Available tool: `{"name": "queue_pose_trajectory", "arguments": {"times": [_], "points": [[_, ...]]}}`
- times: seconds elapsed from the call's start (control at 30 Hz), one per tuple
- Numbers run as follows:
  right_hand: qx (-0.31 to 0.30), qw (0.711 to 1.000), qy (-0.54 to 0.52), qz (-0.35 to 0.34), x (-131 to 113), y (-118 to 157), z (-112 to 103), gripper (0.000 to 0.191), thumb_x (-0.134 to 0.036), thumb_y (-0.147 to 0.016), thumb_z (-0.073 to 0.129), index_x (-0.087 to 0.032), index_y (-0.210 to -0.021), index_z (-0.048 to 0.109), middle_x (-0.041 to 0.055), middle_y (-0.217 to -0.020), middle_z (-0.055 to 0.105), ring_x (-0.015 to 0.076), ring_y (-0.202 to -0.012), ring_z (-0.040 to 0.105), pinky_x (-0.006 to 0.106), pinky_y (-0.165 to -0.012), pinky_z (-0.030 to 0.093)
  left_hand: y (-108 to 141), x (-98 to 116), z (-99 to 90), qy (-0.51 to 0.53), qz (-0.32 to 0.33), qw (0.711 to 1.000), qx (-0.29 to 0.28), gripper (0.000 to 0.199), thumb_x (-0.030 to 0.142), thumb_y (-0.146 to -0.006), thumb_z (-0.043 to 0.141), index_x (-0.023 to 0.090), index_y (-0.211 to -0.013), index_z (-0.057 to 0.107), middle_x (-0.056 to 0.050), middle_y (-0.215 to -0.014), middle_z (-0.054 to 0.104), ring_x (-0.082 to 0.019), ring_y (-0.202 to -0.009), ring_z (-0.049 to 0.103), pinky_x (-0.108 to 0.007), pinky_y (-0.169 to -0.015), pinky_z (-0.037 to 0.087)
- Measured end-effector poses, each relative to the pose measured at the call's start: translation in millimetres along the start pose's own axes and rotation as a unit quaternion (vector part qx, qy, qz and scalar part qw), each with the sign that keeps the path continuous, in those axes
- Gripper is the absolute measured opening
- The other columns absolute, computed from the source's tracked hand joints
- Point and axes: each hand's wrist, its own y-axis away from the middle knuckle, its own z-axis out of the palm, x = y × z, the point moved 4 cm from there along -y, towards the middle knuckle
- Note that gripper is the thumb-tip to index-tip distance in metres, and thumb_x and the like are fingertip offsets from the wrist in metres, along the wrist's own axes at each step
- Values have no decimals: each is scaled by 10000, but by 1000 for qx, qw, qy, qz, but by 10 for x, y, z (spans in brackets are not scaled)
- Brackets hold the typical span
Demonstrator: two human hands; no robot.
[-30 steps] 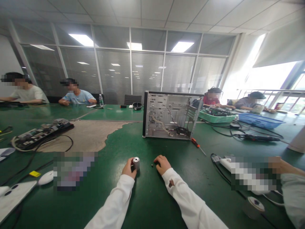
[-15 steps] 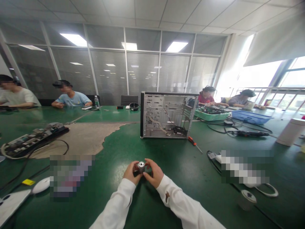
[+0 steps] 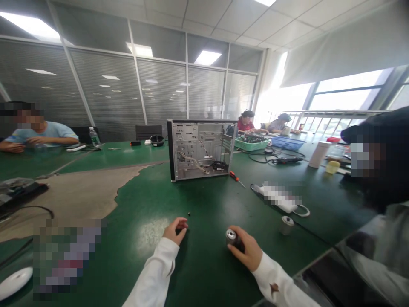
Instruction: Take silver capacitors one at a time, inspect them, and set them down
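Observation:
My right hand (image 3: 245, 248) is wrapped round a small cylindrical motor (image 3: 231, 237), a dark metal can with a bright round end facing up. Fingers and thumb hold its sides, low over the green table. To the left, my left hand (image 3: 175, 231) rests near the table surface, fingers loosely curved and apart from the thumb, with nothing visible in it. Just beyond its fingertips lies a tiny dark piece (image 3: 189, 214), too small to make out. A second metal cylinder (image 3: 286, 224) of similar shape stands farther right.
An open computer case (image 3: 202, 151) stands ahead, with an orange-handled screwdriver (image 3: 237, 179) beside it. A white power strip (image 3: 277, 199) and cables lie to the right. Green basket (image 3: 252, 145) and blue basket (image 3: 287, 143) are farther back. People sit around the table, one close at right.
My hands have come apart: the motor, earlier between both hands, has moved right in my right hand. My left hand has let go. The view has turned right, bringing a nearby person into sight.

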Motion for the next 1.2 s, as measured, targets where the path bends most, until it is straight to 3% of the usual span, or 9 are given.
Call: {"name": "queue_pose_trajectory", "arguments": {"times": [0.1, 0.23, 0.4, 0.6, 0.73, 0.83, 0.97, 1.07, 1.2], "points": [[82, 990, 78, 84, 405, 427, -372, 394, -353, -667, 470, -202, -1029, 432, 49, -937, 567, 178, -828, 544, 282, -727, 432, -21, -32, 0, 8, -6, 1000, 5, 194, 161, -616, 490, 173, -806, 522, -21, -695, 632, -146, -658, 591, -307, -703, 458], [198, 942, 184, 201, 943, 865, -882, 427, -455, -638, 440, -209, -987, 445, 58, -899, 574, 202, -761, 562, 321, -678, 445, -35, -48, 3, 16, -15, 1000, 9, 195, 187, -604, 492, 181, -795, 528, -10, -672, 638, -150, -649, 599, -300, -701, 462], [248, 882, 279, 287, 1361, 991, -1228, 493, -482, -616, 419, -165, -992, 443, 92, -896, 564, 228, -747, 552, 352, -652, 436, -29, -47, -7, 5, -21, 1000, 20, 201, 221, -594, 498, 188, -788, 537, -3, -669, 644, -157, -643, 607, -298, -697, 460], [254, 896, 245, 269, 1421, 837, -1214, 536, -428, -624, 451, -133, -1066, 378, 92, -918, 544, 180, -658, 545, 328, -646, 438, -34, -76, -15, 6, -26, 999, 25, 197, 227, -589, 492, 195, -779, 536, 6, -655, 639, -151, -617, 601, -289, -674, 462], [335, 881, 277, 186, 1112, 754, -1253, 499, -355, -640, 466, -111, -1070, 401, 126, -961, 502, 207, -764, 510, 358, -710, 412, -55, -138, -8, 12, -25, 999, 23, 213, 242, -602, 479, 186, -802, 531, -17, -681, 641, -167, -638, 602, -312, -677, 459], [350, 894, 264, 93, 696, 515, -1035, 365, -258, -686, 428, -146, -1033, 444, 128, -1039, 453, 193, -803, 492, 345, -738, 403, -79, -195, -3, 25, -32, 999, 24, 214, 247, -607, 474, 183, -804, 529, -22, -683, 638, -166, -647, 602, -312, -682, 463], [94, 977, 192, -20, 156, -131, -161, 410, -202, -701, 403, -162, -1109, 392, 109, -1083, 444, 199, -992, 415, 339, -824, 363, -100, -250, 4, 64, -50, 996, 31, 231, 258, -615, 473, 165, -821, 521, -30, -687, 629, -160, -618, 603, -309, -658, 476], [-50, 976, 211, -31, -64, -576, 488, 550, -229, -691, 436, -190, -1214, 273, 107, -1202, 356, 223, -1080, 335, 371, -856, 315, -90, -265, 5, 98, -59, 993, 38, 236, 249, -614, 473, 154, -827, 513, -26, -678, 616, -150, -586, 599, -298, -628, 483], [-86, 965, 230, -88, -162, -1019, 969, 539, -188, -697, 437, -239, -1212, 286, 100, -1253, 302, 238, -1094, 313, 383, -836, 315, -62, -257, -9, 122, -59, 990, 47, 231, 223, -622, 463, 139, -833, 507, -30, -671, 597, -140, -555, 590, -292, -606, 486]]}}
